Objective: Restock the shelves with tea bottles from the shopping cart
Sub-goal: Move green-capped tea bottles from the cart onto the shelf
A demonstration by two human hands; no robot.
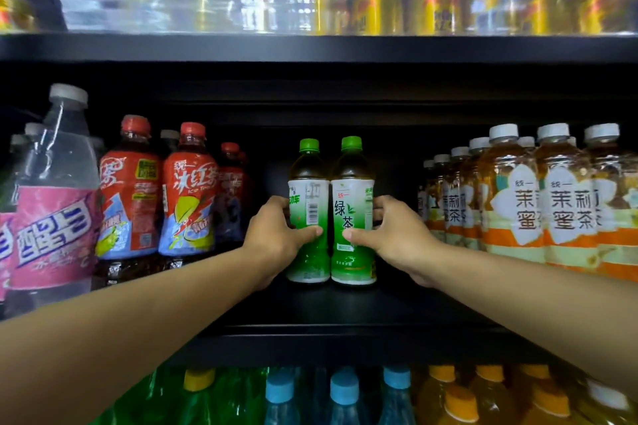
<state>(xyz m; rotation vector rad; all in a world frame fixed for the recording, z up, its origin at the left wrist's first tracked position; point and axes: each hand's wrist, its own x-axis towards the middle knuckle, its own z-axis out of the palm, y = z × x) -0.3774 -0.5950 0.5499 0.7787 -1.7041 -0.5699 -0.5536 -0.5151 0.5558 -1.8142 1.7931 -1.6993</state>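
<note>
Facing a dark shelving unit, we see three tiers of drinks, and the black middle shelf [345, 307] carries the work. On the top shelf [310, 46] stands a row of gold cans [376, 7] behind a clear plastic rail, blurred. On the middle shelf, from left to right, stand clear bottles with pink labels [51, 203], red iced-tea bottles [188, 197] marked "冰红茶" and "Ice Tea", a dark gap, and amber bottles with white flower labels [569, 203] reading "茉莉蜜茶". Below we see green, blue-capped and orange-capped bottles, which are partly cut off.

In the gap, two green-capped tea bottles stand upright and touching on the shelf. Our left hand [272, 238] grips the left green tea bottle [308, 210]: the thumb lies across its front label, and the fingers curl round its left side. Our right hand [397, 238] grips the right green tea bottle [352, 210] in mirror fashion, with the thumb on the front and the fingers wrapped round the right side.

The right bottle's label reads "绿茶"; the left bottle shows a barcode and small print that we cannot read.
</note>
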